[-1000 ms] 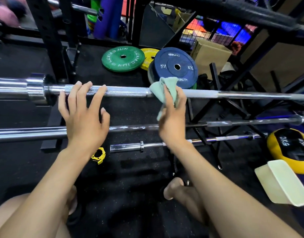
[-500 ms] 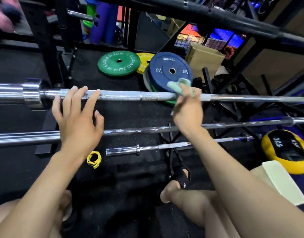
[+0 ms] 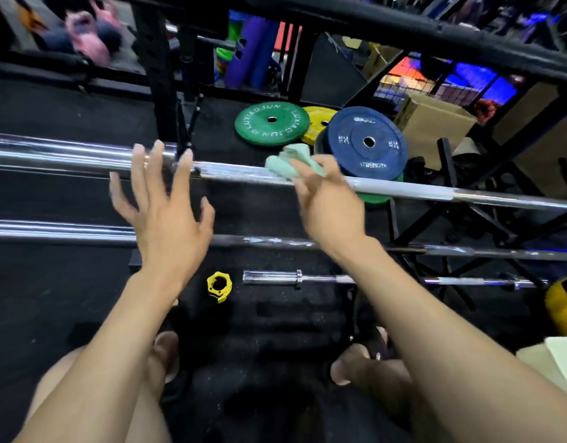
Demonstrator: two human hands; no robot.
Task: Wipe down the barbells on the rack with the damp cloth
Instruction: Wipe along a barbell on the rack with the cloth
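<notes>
A steel barbell (image 3: pixel 403 188) lies across the rack at chest height, running left to right. My right hand (image 3: pixel 328 203) grips a pale green cloth (image 3: pixel 291 163) and holds it against the top of this bar near its middle. My left hand (image 3: pixel 167 206) hovers just in front of the bar to the left, fingers spread and straight, holding nothing. A second barbell (image 3: pixel 68 230) runs below the first. A third, shorter bar (image 3: pixel 275 278) sits lower still, near the floor.
Green (image 3: pixel 271 123), yellow (image 3: pixel 320 121) and blue (image 3: pixel 367 142) weight plates lie behind the bar. A yellow collar clip (image 3: pixel 219 286) is on the black floor. A black rack upright (image 3: pixel 157 81) stands left, a cardboard box (image 3: pixel 435 123) at the right.
My right hand slid the cloth rightward along the top bar, then back toward the left. My left hand lifted off the bar and its fingers spread. The view shifted right.
</notes>
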